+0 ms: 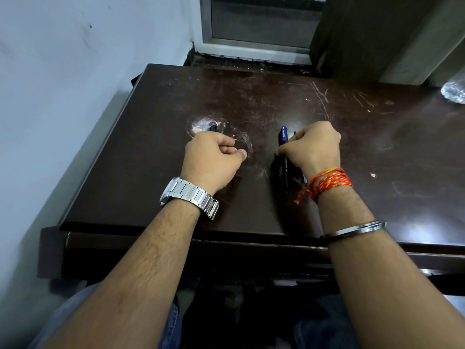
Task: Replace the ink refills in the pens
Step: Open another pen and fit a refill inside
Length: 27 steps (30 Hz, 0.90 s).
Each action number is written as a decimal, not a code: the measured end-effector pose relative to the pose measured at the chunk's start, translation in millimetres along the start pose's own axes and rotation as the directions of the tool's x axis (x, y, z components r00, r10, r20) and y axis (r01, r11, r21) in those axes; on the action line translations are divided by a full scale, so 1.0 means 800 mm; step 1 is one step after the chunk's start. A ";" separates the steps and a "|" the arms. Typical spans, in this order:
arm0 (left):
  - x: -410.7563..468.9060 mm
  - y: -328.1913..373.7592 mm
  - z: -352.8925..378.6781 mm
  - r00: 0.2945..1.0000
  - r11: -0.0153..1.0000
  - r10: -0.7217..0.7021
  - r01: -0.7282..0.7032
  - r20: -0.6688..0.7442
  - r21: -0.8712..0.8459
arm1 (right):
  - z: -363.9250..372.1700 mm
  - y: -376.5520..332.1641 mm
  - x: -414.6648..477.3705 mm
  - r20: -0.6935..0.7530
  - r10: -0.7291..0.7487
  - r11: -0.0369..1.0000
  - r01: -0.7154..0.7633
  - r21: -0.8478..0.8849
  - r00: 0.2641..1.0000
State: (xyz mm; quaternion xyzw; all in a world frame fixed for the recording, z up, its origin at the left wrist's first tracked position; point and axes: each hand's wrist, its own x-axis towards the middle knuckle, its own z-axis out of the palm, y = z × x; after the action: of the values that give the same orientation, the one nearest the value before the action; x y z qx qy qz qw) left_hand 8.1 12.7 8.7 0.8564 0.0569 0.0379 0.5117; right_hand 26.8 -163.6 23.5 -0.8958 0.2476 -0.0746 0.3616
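A black pen with a blue cap (284, 149) lies lengthwise on the dark wooden table (276, 96). My right hand (313, 147) rests over it, fingers curled on its middle; a second blue tip shows just beside the cap. My left hand (214, 157) is curled into a fist further left, and the dark blue end of another pen (213, 128) pokes out beyond its knuckles. How much of that pen lies under the hand is hidden. No loose refills show.
A clear plastic object (454, 91) sits at the table's far right edge. A white wall (75, 71) runs along the left, a window frame (251, 46) and curtain (377, 34) stand behind. The table's front edge is near my forearms.
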 end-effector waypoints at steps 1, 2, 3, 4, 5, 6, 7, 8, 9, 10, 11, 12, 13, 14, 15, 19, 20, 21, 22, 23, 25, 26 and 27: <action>0.000 0.000 0.000 1.000 1.000 -0.003 0.003 -0.001 -0.001 | -0.001 0.000 0.000 0.003 0.000 1.000 0.000 -0.005 1.000; 0.000 0.000 0.000 1.000 1.000 -0.006 0.006 0.000 -0.002 | -0.001 0.000 0.000 0.004 0.001 1.000 -0.001 -0.011 1.000; 0.000 0.001 -0.001 1.000 1.000 -0.008 0.008 0.002 0.000 | -0.002 0.000 0.000 0.006 0.000 1.000 0.000 -0.016 1.000; 0.000 0.001 -0.001 1.000 1.000 -0.009 0.009 0.006 0.002 | -0.002 0.000 0.000 0.007 0.000 1.000 0.000 -0.021 1.000; 0.000 0.001 -0.001 1.000 1.000 -0.009 0.009 0.008 0.003 | -0.003 0.000 0.001 0.010 0.001 1.000 0.000 -0.025 1.000; 0.000 0.002 -0.002 1.000 1.000 -0.009 0.009 0.008 0.003 | -0.003 0.000 0.001 0.013 0.001 1.000 -0.001 -0.026 1.000; 0.000 0.002 -0.002 1.000 1.000 -0.012 0.012 0.006 0.003 | -0.003 0.000 0.001 0.017 0.001 1.000 0.000 -0.028 1.000; 0.000 0.002 -0.002 1.000 1.000 -0.016 0.016 0.006 0.003 | -0.003 0.000 0.000 0.022 -0.001 1.000 0.002 -0.029 1.000; -0.001 0.003 -0.002 1.000 1.000 -0.022 0.022 0.008 0.001 | -0.003 0.000 -0.001 0.026 -0.004 1.000 0.005 -0.029 1.000; -0.001 0.003 -0.003 1.000 1.000 -0.027 0.027 0.008 -0.001 | -0.003 -0.001 -0.001 0.027 -0.009 1.000 0.010 -0.028 1.000; -0.001 0.003 -0.003 1.000 1.000 -0.030 0.030 0.001 -0.004 | -0.002 -0.001 -0.002 0.025 -0.013 1.000 0.014 -0.025 1.000; 0.000 0.003 -0.004 0.999 1.000 -0.030 0.030 -0.015 -0.007 | -0.003 -0.002 -0.002 0.022 -0.015 1.000 0.016 -0.021 1.000; 0.000 0.003 -0.005 0.999 1.000 -0.025 0.025 -0.039 -0.002 | -0.003 -0.002 -0.002 0.022 -0.016 1.000 0.017 -0.019 1.000; 0.001 0.002 -0.006 0.997 1.000 -0.015 0.016 -0.070 0.020 | -0.003 -0.002 -0.002 0.023 -0.019 1.000 0.020 -0.021 1.000; 0.002 0.002 -0.009 0.995 0.999 -0.002 0.007 -0.102 0.054 | -0.003 -0.002 -0.002 0.024 -0.025 0.999 0.025 -0.025 0.999; 0.002 0.006 -0.019 0.979 0.987 0.022 0.011 -0.202 0.159 | -0.002 -0.002 -0.003 0.020 -0.045 0.999 0.045 -0.023 0.999; 0.003 0.005 -0.021 0.975 0.983 0.021 0.020 -0.219 0.184 | -0.002 -0.002 -0.004 0.020 -0.045 0.999 0.046 -0.021 0.999; 0.003 0.005 -0.022 0.972 0.977 0.017 0.033 -0.234 0.210 | -0.001 -0.002 -0.004 0.020 -0.048 0.999 0.048 -0.019 0.999; 0.004 0.004 -0.022 0.969 0.970 0.011 0.049 -0.246 0.237 | -0.001 -0.003 -0.004 0.018 -0.054 0.998 0.054 -0.017 0.998; 0.004 0.002 -0.023 0.968 0.963 0.003 0.066 -0.252 0.263 | 0.000 -0.003 -0.004 0.014 -0.063 0.998 0.064 -0.016 0.998; 0.006 -0.003 -0.023 0.972 0.946 -0.027 0.099 -0.232 0.309 | 0.001 -0.004 -0.006 0.000 -0.084 0.996 0.084 -0.012 0.996; 0.006 -0.005 -0.022 0.977 0.937 -0.049 0.117 -0.209 0.329 | 0.002 -0.005 -0.007 -0.011 -0.095 0.995 0.094 -0.010 0.995; 0.007 -0.006 -0.022 0.980 0.927 -0.069 0.131 -0.186 0.350 | 0.003 -0.006 -0.008 -0.020 -0.108 0.994 0.108 -0.010 0.994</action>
State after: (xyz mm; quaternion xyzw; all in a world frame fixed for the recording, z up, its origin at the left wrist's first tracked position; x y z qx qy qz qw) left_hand 11.3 31.2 12.9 0.9253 0.1502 0.0737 0.3404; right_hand 23.8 -155.4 25.3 -0.9086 0.2030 -0.1022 0.3505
